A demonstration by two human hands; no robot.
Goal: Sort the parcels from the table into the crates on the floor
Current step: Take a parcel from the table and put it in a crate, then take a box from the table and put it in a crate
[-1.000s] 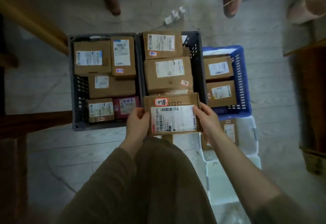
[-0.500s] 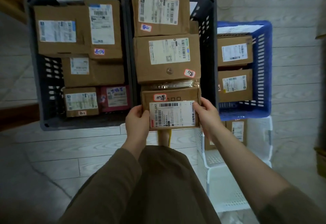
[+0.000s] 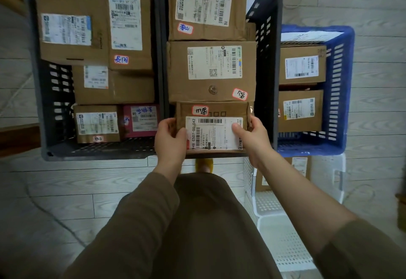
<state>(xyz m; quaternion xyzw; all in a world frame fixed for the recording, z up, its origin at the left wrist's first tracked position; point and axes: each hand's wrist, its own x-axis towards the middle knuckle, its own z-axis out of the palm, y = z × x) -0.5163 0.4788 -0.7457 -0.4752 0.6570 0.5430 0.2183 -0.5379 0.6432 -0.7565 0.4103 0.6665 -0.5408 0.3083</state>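
Observation:
A small brown parcel (image 3: pixel 214 125) with a white label and a red-edged sticker sits at the near end of the middle grey crate (image 3: pixel 267 63). My left hand (image 3: pixel 170 138) grips its left edge and my right hand (image 3: pixel 252 136) grips its right edge, thumb on the label. Behind it in the same crate lie two larger brown parcels (image 3: pixel 212 71). The left grey crate (image 3: pixel 50 94) holds several parcels, one of them red (image 3: pixel 140 120). The blue crate (image 3: pixel 342 85) on the right holds two parcels (image 3: pixel 302 64).
A white perforated crate (image 3: pixel 283 241) stands near my right leg with one parcel (image 3: pixel 299 166) in it. The floor is pale wood planks. A dark wooden edge (image 3: pixel 17 138) juts in at the left. A yellow slipper (image 3: pixel 204 164) shows below the held parcel.
The camera and both hands have come down closer to the crates. The held parcel has moved forward and down into the near end of the middle grey crate.

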